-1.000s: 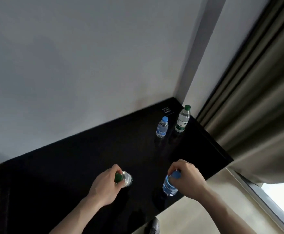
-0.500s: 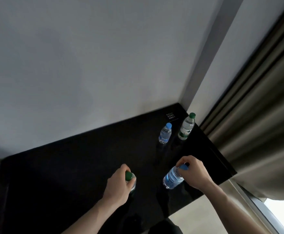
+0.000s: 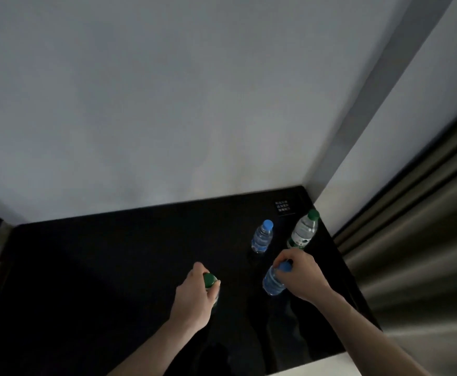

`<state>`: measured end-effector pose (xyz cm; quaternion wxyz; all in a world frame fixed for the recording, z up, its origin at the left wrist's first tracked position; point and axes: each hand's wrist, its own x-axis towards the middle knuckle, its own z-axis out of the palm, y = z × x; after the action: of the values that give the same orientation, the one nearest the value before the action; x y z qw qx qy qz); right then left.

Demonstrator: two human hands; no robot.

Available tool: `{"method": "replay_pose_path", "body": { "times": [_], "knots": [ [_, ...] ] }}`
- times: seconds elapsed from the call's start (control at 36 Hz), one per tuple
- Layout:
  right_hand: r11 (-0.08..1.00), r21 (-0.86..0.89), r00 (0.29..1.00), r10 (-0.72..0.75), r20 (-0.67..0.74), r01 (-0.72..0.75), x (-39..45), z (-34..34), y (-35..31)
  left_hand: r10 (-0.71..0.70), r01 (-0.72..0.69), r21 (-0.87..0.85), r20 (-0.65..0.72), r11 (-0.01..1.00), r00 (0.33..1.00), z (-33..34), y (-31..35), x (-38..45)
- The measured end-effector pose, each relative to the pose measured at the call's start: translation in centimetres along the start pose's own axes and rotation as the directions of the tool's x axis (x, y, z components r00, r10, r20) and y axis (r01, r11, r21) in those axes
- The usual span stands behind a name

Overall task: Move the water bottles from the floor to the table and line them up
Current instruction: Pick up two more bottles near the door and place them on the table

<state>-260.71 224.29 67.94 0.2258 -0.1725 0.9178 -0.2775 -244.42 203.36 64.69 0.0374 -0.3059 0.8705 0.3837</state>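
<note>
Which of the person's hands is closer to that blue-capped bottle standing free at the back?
Right. The right hand is just in front of the free blue-capped bottle; the left hand is farther off, forward and leftward.

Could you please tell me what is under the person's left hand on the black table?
The left hand grips a bottle by its neck: only its green cap and a sliver of clear shoulder show. The hand covers its body and base, so contact with the black table is hidden.

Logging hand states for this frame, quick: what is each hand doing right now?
Left hand: grips the green-capped bottle near its top.
Right hand: grips the blue-capped bottle at its cap.
</note>
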Motion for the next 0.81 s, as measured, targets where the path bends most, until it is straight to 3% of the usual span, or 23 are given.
{"method": "replay_pose_path", "body": {
  "times": [0.25,0.58,0.81],
  "knots": [
    [0.999,0.001,0.999,-0.048,0.0,0.048,3.0,-1.6,3.7,-0.073,0.072,-0.038,-0.03,0.997,0.997,3.1,4.3,0.9],
    [0.986,-0.098,0.983,-0.117,0.139,0.131,3.7,-3.2,4.7,-0.08,0.08,0.018,-0.004,0.997,0.997,3.8,6.4,1.7],
    [0.989,-0.016,0.989,-0.144,0.022,0.144,1.8,-3.8,1.8,-0.01,0.006,0.079,0.046,0.997,0.999,1.2,4.1,0.7]
  ]
}}
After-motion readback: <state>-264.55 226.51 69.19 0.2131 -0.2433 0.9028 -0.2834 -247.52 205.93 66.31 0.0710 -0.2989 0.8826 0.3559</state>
